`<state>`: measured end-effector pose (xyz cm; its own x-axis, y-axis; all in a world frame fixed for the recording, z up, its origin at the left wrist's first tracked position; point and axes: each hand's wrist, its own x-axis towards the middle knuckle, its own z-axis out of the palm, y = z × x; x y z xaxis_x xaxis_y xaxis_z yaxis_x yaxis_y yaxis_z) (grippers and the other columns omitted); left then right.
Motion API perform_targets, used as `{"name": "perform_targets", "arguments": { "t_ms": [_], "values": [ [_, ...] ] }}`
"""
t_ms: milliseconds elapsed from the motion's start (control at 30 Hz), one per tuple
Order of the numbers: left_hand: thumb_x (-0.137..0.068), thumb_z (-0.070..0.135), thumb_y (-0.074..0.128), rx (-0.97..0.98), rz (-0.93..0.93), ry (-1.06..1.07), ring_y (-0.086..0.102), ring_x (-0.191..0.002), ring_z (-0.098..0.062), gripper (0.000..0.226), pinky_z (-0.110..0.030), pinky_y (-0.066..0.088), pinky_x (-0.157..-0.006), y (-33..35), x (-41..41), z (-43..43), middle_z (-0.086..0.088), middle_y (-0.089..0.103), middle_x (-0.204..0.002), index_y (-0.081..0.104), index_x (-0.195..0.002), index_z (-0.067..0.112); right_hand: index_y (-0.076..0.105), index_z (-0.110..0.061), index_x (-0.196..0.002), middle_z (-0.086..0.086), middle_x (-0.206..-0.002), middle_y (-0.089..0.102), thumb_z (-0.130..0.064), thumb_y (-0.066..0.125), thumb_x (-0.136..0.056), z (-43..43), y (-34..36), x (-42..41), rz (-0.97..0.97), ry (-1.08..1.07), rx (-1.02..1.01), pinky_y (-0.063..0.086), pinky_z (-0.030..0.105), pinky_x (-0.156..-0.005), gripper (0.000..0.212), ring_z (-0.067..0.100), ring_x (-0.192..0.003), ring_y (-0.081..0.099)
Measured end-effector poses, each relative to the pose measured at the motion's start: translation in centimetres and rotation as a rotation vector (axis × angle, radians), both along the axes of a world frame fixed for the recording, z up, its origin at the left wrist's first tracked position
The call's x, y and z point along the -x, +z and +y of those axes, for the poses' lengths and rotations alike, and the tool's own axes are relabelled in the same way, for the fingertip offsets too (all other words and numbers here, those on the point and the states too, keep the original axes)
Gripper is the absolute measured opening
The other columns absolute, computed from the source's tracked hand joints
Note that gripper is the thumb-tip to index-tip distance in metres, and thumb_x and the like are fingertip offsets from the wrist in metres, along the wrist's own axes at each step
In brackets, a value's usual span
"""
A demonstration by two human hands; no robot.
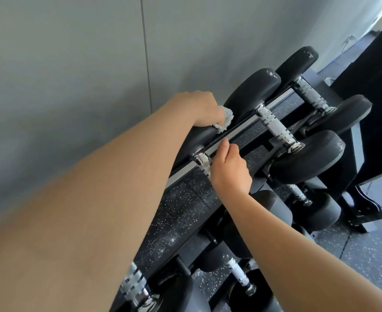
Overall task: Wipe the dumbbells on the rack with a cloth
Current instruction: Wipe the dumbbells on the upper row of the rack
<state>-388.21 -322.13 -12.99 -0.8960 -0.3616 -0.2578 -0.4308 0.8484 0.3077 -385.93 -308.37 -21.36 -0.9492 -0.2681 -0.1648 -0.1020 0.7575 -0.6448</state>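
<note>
Black dumbbells with knurled silver handles lie across the top tier of the rack [230,140]. My left hand [199,109] holds a white cloth [225,119] against the far head of one dumbbell [196,140], close to the wall. My right hand [229,170] grips the silver handle [202,162] of that same dumbbell, thumb stretched up along the rack rail. Its near head is hidden under my right forearm. Two more dumbbells [275,126] [311,95] lie to the right on the same tier.
A grey wall [73,75] runs right behind the rack. More dumbbells [239,273] sit on a lower tier below my arms. Speckled black rubber floor [370,255] lies to the right, beside a dark upright frame [376,109].
</note>
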Motion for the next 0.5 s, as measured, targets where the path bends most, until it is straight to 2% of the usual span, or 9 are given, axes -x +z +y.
{"name": "perform_targets", "arguments": {
  "t_ms": [67,133,233,300,400,500],
  "values": [
    [-0.087,0.047,0.051,0.062,0.088,0.004,0.05,-0.086,-0.028,0.036,-0.03,0.032,-0.069,-0.2,-1.1,0.3,-0.002,0.053,-0.087,0.045,-0.068,0.018,0.049,-0.016,-0.119,-0.001,-0.092,0.051,-0.05,0.012,-0.104,0.0,0.0,0.0,0.003,-0.012,0.013,0.032,0.037,-0.074,0.053,0.024,-0.082,0.045],
    [-0.088,0.048,0.05,0.149,0.259,0.012,0.053,-0.084,-0.028,0.035,-0.03,0.033,-0.067,-1.0,-2.9,1.0,0.0,0.055,-0.082,0.05,-0.066,0.02,0.049,-0.015,-0.119,-0.002,-0.088,0.048,-0.051,0.011,-0.104,0.0,0.0,0.0,-0.009,-0.026,0.025,0.032,0.037,-0.075,0.054,0.025,-0.083,0.045],
    [-0.086,0.048,0.051,0.295,0.665,0.023,0.06,-0.095,-0.026,0.033,-0.03,0.04,-0.069,-3.7,-5.3,2.0,0.007,0.067,-0.108,0.072,-0.094,0.024,0.05,-0.014,-0.12,-0.001,-0.09,0.048,-0.05,0.011,-0.104,0.0,0.2,0.0,-0.03,-0.053,0.049,0.032,0.037,-0.075,0.056,0.026,-0.084,0.045],
    [-0.082,0.049,0.05,0.39,0.838,0.05,0.062,-0.094,-0.026,0.038,-0.032,0.044,-0.066,-5.4,-6.1,2.5,0.008,0.068,-0.114,0.075,-0.095,0.023,0.05,-0.014,-0.122,0.0,-0.093,0.048,-0.049,0.011,-0.105,0.1,0.3,-0.1,-0.039,-0.059,0.067,0.032,0.037,-0.076,0.055,0.025,-0.085,0.044],
    [-0.081,0.049,0.048,0.443,0.811,0.109,0.061,-0.092,-0.029,0.039,-0.034,0.041,-0.065,-5.8,-5.9,2.9,0.005,0.068,-0.114,0.075,-0.093,0.023,0.049,-0.015,-0.123,0.001,-0.094,0.046,-0.047,0.012,-0.105,0.1,0.4,0.0,-0.047,-0.058,0.07,0.031,0.037,-0.076,0.053,0.025,-0.085,0.042],
    [-0.088,0.048,0.045,0.382,0.541,0.128,0.056,-0.095,-0.029,0.036,-0.033,0.036,-0.067,-3.6,-4.6,3.3,0.003,0.063,-0.11,0.069,-0.101,0.025,0.05,-0.014,-0.122,0.002,-0.094,0.047,-0.047,0.011,-0.105,0.1,0.5,0.0,-0.045,-0.056,0.062,0.031,0.037,-0.076,0.053,0.025,-0.085,0.042]
  ]
}}
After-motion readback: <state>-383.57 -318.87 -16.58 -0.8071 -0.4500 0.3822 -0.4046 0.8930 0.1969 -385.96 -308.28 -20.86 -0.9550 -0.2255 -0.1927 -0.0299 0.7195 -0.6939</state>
